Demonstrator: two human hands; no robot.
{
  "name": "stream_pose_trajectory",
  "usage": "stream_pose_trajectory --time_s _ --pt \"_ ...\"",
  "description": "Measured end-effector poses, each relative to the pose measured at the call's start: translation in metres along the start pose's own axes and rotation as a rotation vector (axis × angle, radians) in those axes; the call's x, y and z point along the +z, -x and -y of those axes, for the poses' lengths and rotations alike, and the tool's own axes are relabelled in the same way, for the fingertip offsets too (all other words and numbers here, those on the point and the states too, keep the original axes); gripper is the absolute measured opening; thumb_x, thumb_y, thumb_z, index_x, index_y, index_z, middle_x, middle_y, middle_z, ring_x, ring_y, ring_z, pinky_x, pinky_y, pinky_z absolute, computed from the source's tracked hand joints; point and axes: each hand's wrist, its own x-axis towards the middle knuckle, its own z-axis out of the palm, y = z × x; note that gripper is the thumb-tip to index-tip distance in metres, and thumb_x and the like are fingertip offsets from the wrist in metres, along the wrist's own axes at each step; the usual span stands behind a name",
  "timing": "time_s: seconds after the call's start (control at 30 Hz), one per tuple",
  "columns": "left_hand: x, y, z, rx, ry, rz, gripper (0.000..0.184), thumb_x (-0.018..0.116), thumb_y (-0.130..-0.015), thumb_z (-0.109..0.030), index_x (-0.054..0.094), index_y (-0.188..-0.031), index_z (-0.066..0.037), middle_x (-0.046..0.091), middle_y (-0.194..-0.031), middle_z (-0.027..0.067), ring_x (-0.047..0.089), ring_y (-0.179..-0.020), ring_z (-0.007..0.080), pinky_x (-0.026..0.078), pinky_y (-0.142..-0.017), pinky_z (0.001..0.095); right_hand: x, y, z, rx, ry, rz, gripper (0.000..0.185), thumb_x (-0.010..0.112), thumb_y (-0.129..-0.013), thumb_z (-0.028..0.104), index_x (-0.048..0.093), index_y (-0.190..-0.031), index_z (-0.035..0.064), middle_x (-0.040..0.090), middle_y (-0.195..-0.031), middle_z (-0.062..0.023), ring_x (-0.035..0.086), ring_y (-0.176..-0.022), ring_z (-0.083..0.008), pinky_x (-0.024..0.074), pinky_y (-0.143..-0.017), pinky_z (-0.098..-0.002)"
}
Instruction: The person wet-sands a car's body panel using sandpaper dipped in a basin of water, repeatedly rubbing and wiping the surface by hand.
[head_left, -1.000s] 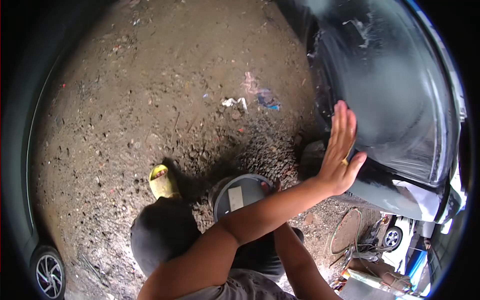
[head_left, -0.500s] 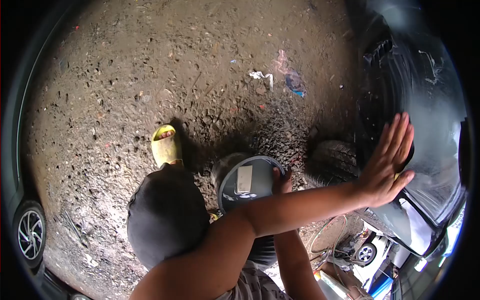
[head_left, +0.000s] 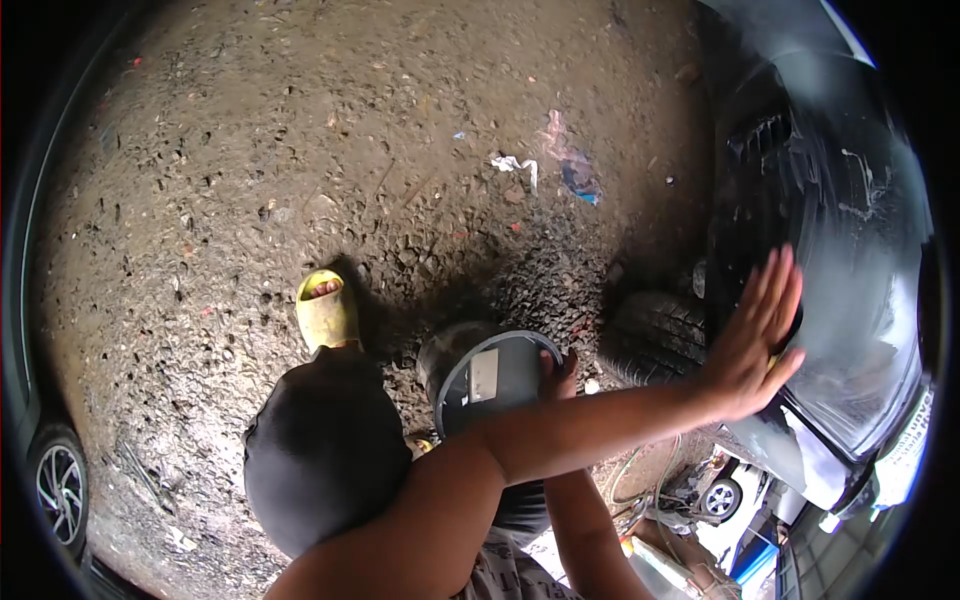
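Note:
My left hand (head_left: 757, 335) lies flat on a wet, streaked dark car panel (head_left: 850, 340) at the right, with fingers stretched and thumb apart. Under its palm it presses a dark pad with a bit of yellow edge (head_left: 774, 361); most of that pad is hidden. My right hand (head_left: 560, 378) grips the rim of a dark grey bucket (head_left: 440, 362), thumb inside the rim. A pale rectangular piece (head_left: 484, 375) shows inside the bucket. My left forearm crosses over the bucket's near side and hides part of it.
A tyre (head_left: 655, 340) stands between bucket and panel. My foot in a yellow clog (head_left: 325, 315) rests on rough, stony ground. Rags and scraps (head_left: 577, 175) lie ahead. Another car's wheel (head_left: 60, 490) is at the far left; a hose (head_left: 620, 480) lies at the lower right.
The view has shifted slightly. My left hand has slid a little down and left over the panel with the pad under it. My right hand remains on the bucket rim.

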Motion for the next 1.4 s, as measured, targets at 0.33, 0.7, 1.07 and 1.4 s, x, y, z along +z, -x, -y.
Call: stream_pose_trajectory --time_s 0.33,0.7,1.07,1.4 --pt "-0.007 -0.008 -0.015 -0.058 0.032 0.034 0.082 0.027 -0.108 -0.054 -0.001 -0.162 0.001 -0.006 -0.169 0.0254 -0.004 -0.157 0.0418 0.003 -0.126 0.0546 0.002 0.002 0.005 -0.022 -0.011 -0.035 0.077 0.063 -0.093 0.059 0.046 -0.148 0.0075 0.06 -0.136 -0.0275 0.058 -0.123 -0.0499 0.0473 -0.1 -0.057" --pt "-0.088 -0.123 0.081 -0.431 0.74 -0.158 0.076 0.021 -0.106 -0.064 0.032 -0.154 -0.005 0.045 -0.151 0.0167 0.046 -0.137 0.0283 0.024 -0.123 0.043 0.01 -0.006 -0.013 0.001 0.04 -0.019 0.078 0.064 -0.092 0.058 0.04 -0.147 0.008 0.059 -0.138 -0.0212 0.064 -0.116 -0.0436 0.0518 -0.092 -0.0545" --pt "-0.072 -0.153 0.098 -0.282 0.905 -0.107 0.075 0.023 -0.106 -0.065 0.039 -0.148 -0.005 0.061 -0.128 0.0125 0.064 -0.113 0.0222 0.051 -0.105 0.0404 0.006 -0.005 -0.01 0.028 0.058 -0.042 0.087 0.066 -0.088 0.065 0.04 -0.149 0.0099 0.056 -0.141 -0.0237 0.063 -0.117 -0.0452 0.0511 -0.094 -0.0548" --pt "-0.066 -0.123 0.105 -0.298 0.583 -0.059 0.081 0.024 -0.106 -0.066 0.057 -0.133 0.003 0.066 -0.128 0.015 0.064 -0.117 0.0238 0.045 -0.109 0.0423 -0.001 0.003 0.003 0.04 0.058 -0.066 0.085 0.066 -0.089 0.063 0.042 -0.149 0.0068 0.062 -0.133 -0.0219 0.064 -0.116 -0.042 0.0506 -0.095 -0.0525"
